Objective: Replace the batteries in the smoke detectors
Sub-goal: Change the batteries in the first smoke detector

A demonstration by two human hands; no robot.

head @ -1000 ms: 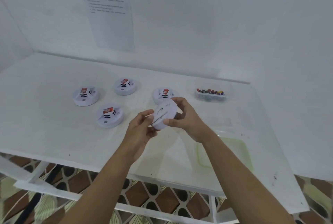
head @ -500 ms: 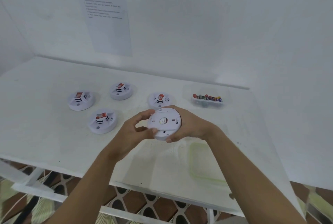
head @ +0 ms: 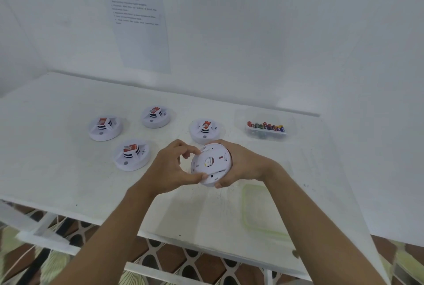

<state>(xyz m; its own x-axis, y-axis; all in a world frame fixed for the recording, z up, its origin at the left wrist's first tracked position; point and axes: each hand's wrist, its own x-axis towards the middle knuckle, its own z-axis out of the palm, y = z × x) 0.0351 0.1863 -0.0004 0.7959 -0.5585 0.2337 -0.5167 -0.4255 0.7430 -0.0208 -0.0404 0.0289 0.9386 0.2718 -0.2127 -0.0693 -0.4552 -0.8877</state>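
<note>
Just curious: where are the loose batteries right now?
Head view: in the clear tub, far right on the table, beside the rightmost resting smoke detector.

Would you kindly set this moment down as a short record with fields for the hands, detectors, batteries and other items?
held item: smoke detector, flat back facing the camera, above the table
left hand: pinches its left edge, thumb below, fingers above
right hand: cups its right side
on table: far-left detector, rear detector, front detector, right detector, each red label up
batteries: in a clear tub, right rear
lid: green-rimmed, flat by the right forearm
</note>
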